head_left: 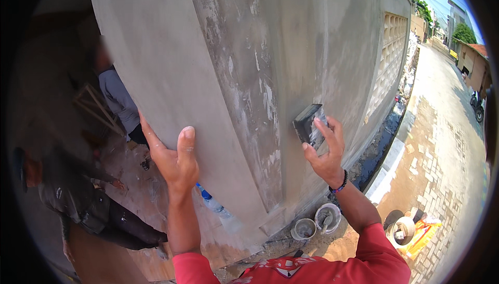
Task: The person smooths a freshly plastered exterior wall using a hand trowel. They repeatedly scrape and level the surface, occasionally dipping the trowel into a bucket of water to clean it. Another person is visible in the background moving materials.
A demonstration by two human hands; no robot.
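Your right hand point(326, 151) held a dark float point(310, 124) flat against the grey plastered wall point(234, 50), fingers point(335, 128) spread over its back and closed on it. The float sat on the wall face just right of the rougher, white-flecked vertical strip point(260, 102).

Your left hand point(174, 156) rested on the wall's left edge, fingers open, thumb up, palm against the plaster; it gripped nothing. A beaded band point(340, 184) circled your right wrist, and both sleeves were red.

Far below, at the wall's foot, stood two grey buckets point(316, 223) side by side, the right one with a tool handle in it. A clear plastic bottle point(214, 204) with a blue cap lay near the base, under your left forearm. Further right sat a round container on an orange bag point(423, 232).

On the left, two other people were below: one in a grey shirt point(119, 99) near the wall, one in dark clothes point(78, 195) crouched lower. A paved lane point(442, 143) ran along the right.
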